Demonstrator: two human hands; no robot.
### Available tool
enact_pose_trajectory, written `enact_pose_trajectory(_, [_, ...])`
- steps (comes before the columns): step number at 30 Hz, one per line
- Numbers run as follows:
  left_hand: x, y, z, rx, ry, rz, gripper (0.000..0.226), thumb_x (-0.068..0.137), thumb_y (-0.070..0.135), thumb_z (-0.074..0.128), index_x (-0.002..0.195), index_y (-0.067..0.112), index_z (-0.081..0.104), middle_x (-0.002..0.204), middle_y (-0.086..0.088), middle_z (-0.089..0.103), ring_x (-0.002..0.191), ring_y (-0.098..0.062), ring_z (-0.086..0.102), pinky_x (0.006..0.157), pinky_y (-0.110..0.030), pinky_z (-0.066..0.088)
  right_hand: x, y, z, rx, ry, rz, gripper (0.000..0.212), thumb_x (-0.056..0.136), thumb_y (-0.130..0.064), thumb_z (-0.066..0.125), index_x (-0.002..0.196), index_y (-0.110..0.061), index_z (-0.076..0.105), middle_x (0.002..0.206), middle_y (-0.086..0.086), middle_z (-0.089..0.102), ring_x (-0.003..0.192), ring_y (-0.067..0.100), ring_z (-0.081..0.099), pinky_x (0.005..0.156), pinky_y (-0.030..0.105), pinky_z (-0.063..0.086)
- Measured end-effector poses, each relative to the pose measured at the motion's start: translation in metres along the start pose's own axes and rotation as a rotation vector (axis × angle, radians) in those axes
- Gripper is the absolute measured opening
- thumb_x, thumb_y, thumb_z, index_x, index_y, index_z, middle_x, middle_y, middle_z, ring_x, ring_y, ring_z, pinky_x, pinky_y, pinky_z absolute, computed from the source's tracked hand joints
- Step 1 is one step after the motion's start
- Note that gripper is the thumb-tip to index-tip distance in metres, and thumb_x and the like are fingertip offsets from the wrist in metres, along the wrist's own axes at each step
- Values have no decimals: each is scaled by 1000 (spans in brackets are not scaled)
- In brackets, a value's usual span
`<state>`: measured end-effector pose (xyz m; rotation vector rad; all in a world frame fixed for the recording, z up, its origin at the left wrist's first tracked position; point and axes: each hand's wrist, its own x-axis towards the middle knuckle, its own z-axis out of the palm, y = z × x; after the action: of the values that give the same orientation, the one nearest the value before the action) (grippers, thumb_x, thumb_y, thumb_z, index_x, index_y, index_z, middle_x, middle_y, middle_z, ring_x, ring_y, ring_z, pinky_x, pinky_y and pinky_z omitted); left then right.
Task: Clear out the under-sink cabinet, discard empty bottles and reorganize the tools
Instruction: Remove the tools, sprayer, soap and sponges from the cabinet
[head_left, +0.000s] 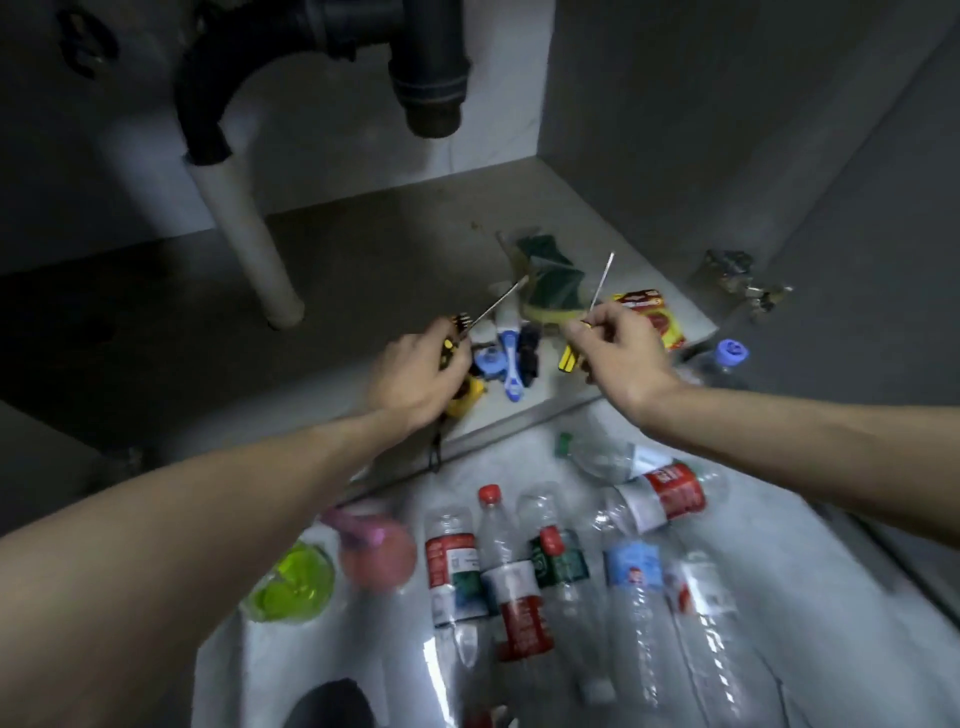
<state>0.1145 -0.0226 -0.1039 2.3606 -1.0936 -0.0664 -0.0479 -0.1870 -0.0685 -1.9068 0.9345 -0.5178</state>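
Observation:
My left hand grips the black-and-yellow handle of a screwdriver whose metal shaft points up and to the right. My right hand pinches a second screwdriver near the top of its yellow-and-black handle, shaft pointing up. Both hover over a small pile on the cabinet floor: a blue tool, a black part, a yellow item under my left hand. Several empty plastic bottles lie on the floor in front of the cabinet.
A green-and-yellow sponge and a red snack packet lie behind the pile. Black drain pipes and a white pipe stand at the back left. A blue-capped bottle is at right, a pink bottle and a green one at lower left.

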Motion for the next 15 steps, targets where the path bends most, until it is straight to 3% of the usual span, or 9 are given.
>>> enact_pose_trajectory(3, [-29,64,18,-111,-25,103,28,96,45,45,88,19,52,84,-17,68,83,-41,62,66,-43,46,-30,28,-49,11,138,122,23,95,-30,59,74,-22,53,71,3,58,76,27,56,81,56,54])
enact_pose_trajectory(6, [-64,115,35,-112,-124,177,28,95,47,44,81,22,44,73,-10,62,75,-38,59,59,-39,39,-69,57,-89,-112,178,193,18,92,-31,55,80,-17,58,75,0,63,82,28,60,79,43,51])
enact_pose_trajectory(9, [-100,158,56,-165,-276,196,29,96,47,44,79,24,42,70,-3,55,72,-34,55,58,-37,34,-112,89,-124,-247,88,274,18,94,-34,53,85,-19,58,88,7,69,87,31,61,76,38,47])
enact_pose_trajectory(12, [-144,192,81,-181,-398,178,20,95,42,48,86,25,49,76,-4,61,74,-30,57,61,-37,43,-154,127,-156,-319,-11,415,21,94,-31,54,82,-15,60,93,13,70,92,35,63,79,40,51])
enact_pose_trajectory(15, [-198,217,108,-238,-511,107,17,91,34,52,81,20,51,75,-4,62,77,-28,60,65,-38,46,-198,165,-191,-289,-96,612,19,92,-22,56,77,-11,60,82,14,67,77,33,65,76,45,57])
